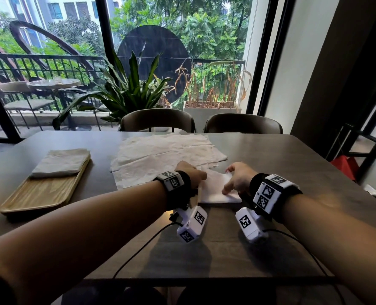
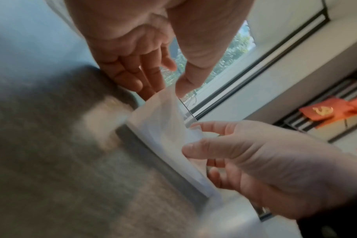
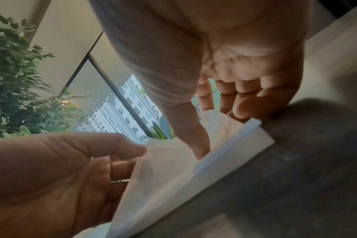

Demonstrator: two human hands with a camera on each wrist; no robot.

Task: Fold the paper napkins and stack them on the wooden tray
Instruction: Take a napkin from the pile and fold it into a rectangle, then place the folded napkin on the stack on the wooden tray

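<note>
Together, our two hands work one white napkin (image 1: 215,190) that lies partly folded on the grey table (image 1: 270,155) right in front of us. Our left hand (image 1: 190,173) pinches the napkin's left edge between thumb and curled fingers; the right wrist view shows the thumb (image 3: 120,145) pressed onto the paper with the fingers tucked beneath the lifted layer. Our right hand (image 1: 237,179) grips the right side, its thumb on top and its fingers under the raised flap, as the left wrist view shows. The napkin's lower layers rest flat on the table, while the top layer stands up between both hands.

Just beyond it, touching its far edge, unfolded napkins (image 1: 167,155) are spread loosely across the middle of the table. Well apart to the left sits the wooden tray (image 1: 39,194), and a stack of folded napkins (image 1: 61,162) lies on its far end. Two chairs (image 1: 158,119) stand at the table's far side, before a window and leafy plants.
</note>
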